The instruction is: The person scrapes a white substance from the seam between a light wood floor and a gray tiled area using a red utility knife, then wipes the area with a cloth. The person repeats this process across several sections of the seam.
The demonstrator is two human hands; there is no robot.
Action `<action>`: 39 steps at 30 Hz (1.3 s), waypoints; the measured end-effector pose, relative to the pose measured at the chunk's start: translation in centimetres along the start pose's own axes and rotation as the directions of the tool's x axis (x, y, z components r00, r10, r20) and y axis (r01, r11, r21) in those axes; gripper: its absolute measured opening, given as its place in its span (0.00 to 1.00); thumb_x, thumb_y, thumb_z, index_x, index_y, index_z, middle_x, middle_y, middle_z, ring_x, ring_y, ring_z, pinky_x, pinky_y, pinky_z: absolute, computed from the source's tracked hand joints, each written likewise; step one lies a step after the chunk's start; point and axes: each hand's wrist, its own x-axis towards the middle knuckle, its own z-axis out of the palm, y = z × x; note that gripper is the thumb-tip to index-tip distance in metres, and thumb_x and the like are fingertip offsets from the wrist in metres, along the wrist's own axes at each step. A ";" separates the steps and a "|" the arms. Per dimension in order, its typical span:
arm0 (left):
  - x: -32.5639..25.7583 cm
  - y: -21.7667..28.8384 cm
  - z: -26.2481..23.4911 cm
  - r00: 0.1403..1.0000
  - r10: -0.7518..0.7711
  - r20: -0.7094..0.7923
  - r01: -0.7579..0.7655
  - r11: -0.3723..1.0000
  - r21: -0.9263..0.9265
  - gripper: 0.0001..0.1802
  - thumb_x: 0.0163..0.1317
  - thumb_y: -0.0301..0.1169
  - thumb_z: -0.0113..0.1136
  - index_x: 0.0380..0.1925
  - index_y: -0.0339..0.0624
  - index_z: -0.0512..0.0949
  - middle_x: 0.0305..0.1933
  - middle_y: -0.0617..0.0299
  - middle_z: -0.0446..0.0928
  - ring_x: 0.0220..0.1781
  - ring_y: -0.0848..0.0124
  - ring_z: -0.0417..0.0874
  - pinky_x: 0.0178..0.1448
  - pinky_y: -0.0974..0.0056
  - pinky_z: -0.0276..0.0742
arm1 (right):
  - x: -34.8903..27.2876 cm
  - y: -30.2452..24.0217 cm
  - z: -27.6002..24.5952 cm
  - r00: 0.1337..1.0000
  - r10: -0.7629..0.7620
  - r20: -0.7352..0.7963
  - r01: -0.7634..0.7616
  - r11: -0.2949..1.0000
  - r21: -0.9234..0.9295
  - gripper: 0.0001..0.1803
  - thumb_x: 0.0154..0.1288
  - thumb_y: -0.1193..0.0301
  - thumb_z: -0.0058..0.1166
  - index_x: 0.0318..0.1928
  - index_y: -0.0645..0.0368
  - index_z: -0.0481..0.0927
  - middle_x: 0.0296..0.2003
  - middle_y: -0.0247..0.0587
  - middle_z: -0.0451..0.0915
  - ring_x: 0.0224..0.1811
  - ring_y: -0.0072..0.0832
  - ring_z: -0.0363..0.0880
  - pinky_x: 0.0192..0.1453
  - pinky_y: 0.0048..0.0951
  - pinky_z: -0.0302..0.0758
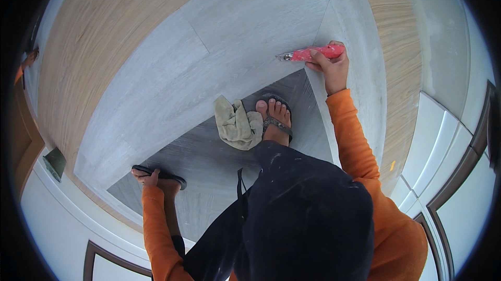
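Observation:
In my right hand [333,67] is a red utility knife [318,53], its metal tip pointing left above the pale grey floor planks [245,25]. Pale smears mark its handle. My fingers wrap round the handle. Down at the lower left, my left hand [151,178] is beside my left foot, at the front of a black sandal [175,179]; its fingers are partly hidden against the foot, and I cannot make out anything held. A crumpled beige cloth [237,124] lies on the dark grey floor next to my right foot [275,116].
Wood-toned planks [104,30] border the pale grey ones. White panels with brown trim [454,176] stand at the right. A small dark green piece [55,163] is by the left wall. Another hand [30,59] with an orange sleeve shows at the far left rim.

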 end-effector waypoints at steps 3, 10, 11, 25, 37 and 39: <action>0.0 0.4 0.3 0.999 0.025 -0.046 -0.024 0.999 0.032 0.82 0.39 0.39 0.85 0.80 0.31 0.29 0.86 0.44 0.30 0.89 0.55 0.29 0.89 0.60 0.34 | 0.0 0.5 -0.3 0.997 -0.077 0.015 0.077 0.997 0.010 0.22 0.61 0.81 0.70 0.50 0.62 0.71 0.40 0.43 0.83 0.41 0.32 0.89 0.42 0.33 0.91; 1.0 -1.0 0.6 0.995 0.083 -0.052 -0.085 0.995 -0.053 0.80 0.42 0.38 0.82 0.79 0.28 0.27 0.86 0.45 0.33 0.88 0.52 0.33 0.89 0.55 0.42 | 1.2 -0.5 -3.9 0.985 -0.054 0.166 0.121 0.896 -0.427 0.19 0.54 0.73 0.81 0.35 0.60 0.78 0.30 0.32 0.82 0.34 0.19 0.82 0.35 0.24 0.80; 1.0 -1.0 0.5 0.993 0.105 -0.049 -0.107 0.994 -0.030 0.80 0.42 0.38 0.83 0.79 0.29 0.26 0.86 0.46 0.32 0.88 0.52 0.33 0.89 0.55 0.42 | 1.3 -1.0 -4.3 0.969 -0.097 0.228 0.204 0.837 -0.508 0.19 0.52 0.72 0.82 0.34 0.60 0.79 0.29 0.31 0.82 0.33 0.18 0.81 0.35 0.25 0.79; 1.9 -2.2 0.8 0.985 0.137 -0.106 -0.139 0.990 -0.009 0.81 0.36 0.36 0.86 0.81 0.30 0.35 0.86 0.43 0.35 0.89 0.55 0.34 0.89 0.60 0.36 | -1.0 -5.1 -4.1 0.656 0.455 0.602 0.550 0.257 -0.794 0.12 0.55 0.68 0.75 0.33 0.61 0.86 0.28 0.47 0.84 0.28 0.36 0.84 0.34 0.35 0.77; 0.2 0.0 0.2 0.998 0.054 -0.043 -0.055 0.998 -0.036 0.82 0.37 0.40 0.86 0.80 0.29 0.32 0.86 0.41 0.34 0.89 0.54 0.31 0.89 0.59 0.34 | -5.1 -3.9 -4.7 0.712 0.282 0.643 0.203 0.794 -0.574 0.30 0.61 0.87 0.57 0.62 0.56 0.67 0.49 0.45 0.77 0.50 0.33 0.84 0.46 0.35 0.82; 0.5 -0.1 0.3 0.996 0.077 -0.050 -0.078 0.996 -0.032 0.82 0.37 0.41 0.86 0.80 0.28 0.31 0.86 0.41 0.33 0.89 0.54 0.31 0.89 0.58 0.33 | -6.2 -2.1 -3.0 0.776 0.091 0.624 0.373 0.731 -0.572 0.31 0.65 0.82 0.58 0.68 0.56 0.69 0.50 0.50 0.79 0.51 0.40 0.83 0.49 0.37 0.81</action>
